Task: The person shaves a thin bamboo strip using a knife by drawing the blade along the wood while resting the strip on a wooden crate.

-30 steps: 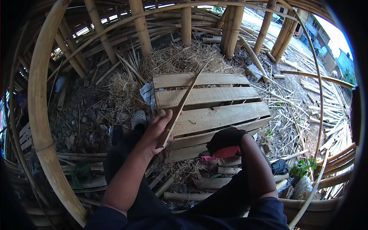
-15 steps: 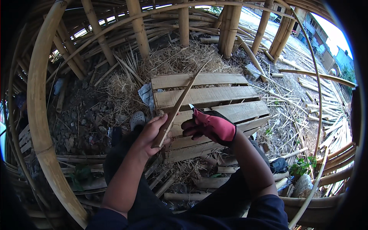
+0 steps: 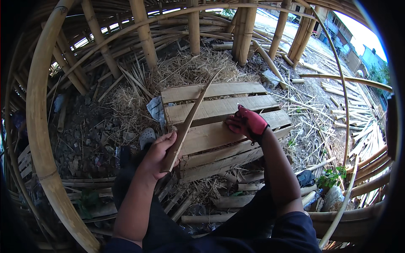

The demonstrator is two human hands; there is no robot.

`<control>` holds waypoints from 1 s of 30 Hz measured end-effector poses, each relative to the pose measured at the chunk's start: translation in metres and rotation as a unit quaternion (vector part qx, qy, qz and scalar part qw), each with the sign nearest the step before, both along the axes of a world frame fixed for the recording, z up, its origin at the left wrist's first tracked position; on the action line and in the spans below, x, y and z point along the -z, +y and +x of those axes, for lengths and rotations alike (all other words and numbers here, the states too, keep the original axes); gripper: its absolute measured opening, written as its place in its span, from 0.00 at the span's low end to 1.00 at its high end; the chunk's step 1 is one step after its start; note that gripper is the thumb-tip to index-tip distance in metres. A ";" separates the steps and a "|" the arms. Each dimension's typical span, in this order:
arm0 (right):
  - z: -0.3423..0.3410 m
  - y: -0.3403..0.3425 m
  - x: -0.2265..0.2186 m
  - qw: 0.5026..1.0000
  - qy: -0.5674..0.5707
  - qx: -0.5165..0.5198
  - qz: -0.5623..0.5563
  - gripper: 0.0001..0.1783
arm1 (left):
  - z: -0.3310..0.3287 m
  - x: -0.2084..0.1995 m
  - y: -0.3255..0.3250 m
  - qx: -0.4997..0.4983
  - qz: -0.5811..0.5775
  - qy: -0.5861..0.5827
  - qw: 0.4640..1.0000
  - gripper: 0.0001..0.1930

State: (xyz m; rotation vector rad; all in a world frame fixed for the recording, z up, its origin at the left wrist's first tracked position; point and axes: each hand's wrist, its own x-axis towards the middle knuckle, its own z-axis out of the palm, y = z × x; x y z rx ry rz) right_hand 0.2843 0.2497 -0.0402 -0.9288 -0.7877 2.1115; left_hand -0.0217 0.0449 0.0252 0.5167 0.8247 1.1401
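My bare left hand (image 3: 161, 148) is closed round the thick lower end of a long split bamboo strip (image 3: 190, 116). The strip slants up and away over a slatted wooden crate (image 3: 223, 107) and tapers to a thin far tip. My right hand (image 3: 249, 124), in a pink and black glove, is over the crate's right half, apart from the strip. Its fingers are curled round a small knife, of which hardly anything shows now; the earlier view shows its pale pointed blade at the glove.
Bamboo posts (image 3: 143, 33) stand beyond the crate, with dry shavings (image 3: 202, 67) between. A thick curved bamboo pole (image 3: 40, 126) rises at the left. Cut bamboo pieces (image 3: 358, 122) litter the ground at the right. A grey clog (image 3: 147, 137) shows beside the crate.
My right hand has moved away from the strip, to the right and farther from me. My left hand still grips the strip, which is slightly more upright. The whole view has shifted a little.
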 end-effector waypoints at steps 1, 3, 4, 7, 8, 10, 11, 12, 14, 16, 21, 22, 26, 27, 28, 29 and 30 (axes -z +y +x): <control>0.015 0.007 -0.008 0.956 -0.250 0.108 0.110 0.22 | 0.000 0.000 -0.001 0.002 0.000 0.014 1.000 0.14; 0.052 0.024 -0.009 0.743 -0.566 0.250 0.256 0.23 | 0.003 -0.001 -0.002 0.018 0.005 0.009 1.000 0.19; 0.072 0.032 -0.004 0.640 -0.646 0.293 0.295 0.23 | 0.008 -0.003 0.000 0.038 0.011 0.004 0.999 0.25; 0.067 0.022 -0.014 0.883 -0.344 0.264 0.179 0.22 | 0.010 -0.007 -0.008 0.013 -0.020 -0.019 1.000 0.27; 0.043 0.010 -0.026 0.894 -0.328 0.251 0.173 0.20 | 0.005 -0.008 -0.013 0.005 -0.021 -0.015 1.000 0.27; 0.031 -0.009 -0.041 0.920 -0.272 0.212 0.185 0.16 | 0.005 -0.006 -0.012 0.033 -0.030 -0.055 0.997 0.24; 0.026 -0.016 -0.047 0.922 -0.271 0.200 0.190 0.15 | 0.005 -0.003 -0.012 0.038 -0.030 -0.055 0.997 0.24; 0.026 -0.019 -0.054 0.922 -0.289 0.162 0.199 0.16 | 0.006 -0.003 -0.012 0.063 -0.024 -0.082 0.994 0.25; 0.022 -0.021 -0.058 0.874 -0.368 0.096 0.302 0.16 | 0.009 -0.004 -0.012 0.091 -0.019 -0.107 0.990 0.25; 0.019 -0.022 -0.053 0.864 -0.375 0.058 0.332 0.16 | 0.014 -0.008 -0.015 0.129 -0.036 -0.157 0.979 0.26; 0.003 -0.040 -0.071 0.767 -0.529 -0.053 0.359 0.16 | 0.020 -0.005 -0.027 0.164 -0.047 -0.139 0.975 0.26; 0.007 -0.034 -0.061 0.767 -0.531 -0.051 0.356 0.16 | 0.020 -0.004 -0.027 0.177 -0.057 -0.127 0.974 0.26; 0.016 -0.020 -0.035 0.690 -0.550 -0.075 0.464 0.17 | 0.021 -0.007 -0.026 0.170 -0.084 -0.091 0.978 0.23; 0.009 -0.022 -0.036 0.654 -0.592 -0.086 0.464 0.17 | 0.021 -0.006 -0.026 0.169 -0.086 -0.093 0.977 0.23; 0.003 -0.023 -0.037 0.615 -0.631 -0.096 0.462 0.18 | 0.020 -0.005 -0.026 0.162 -0.094 -0.067 0.980 0.23; 0.000 -0.024 -0.038 0.615 -0.631 -0.099 0.462 0.18 | 0.020 -0.004 -0.025 0.154 -0.103 -0.042 0.982 0.22; -0.002 -0.024 -0.039 0.604 -0.637 -0.093 0.470 0.19 | 0.019 -0.001 -0.026 0.154 -0.104 -0.044 0.982 0.22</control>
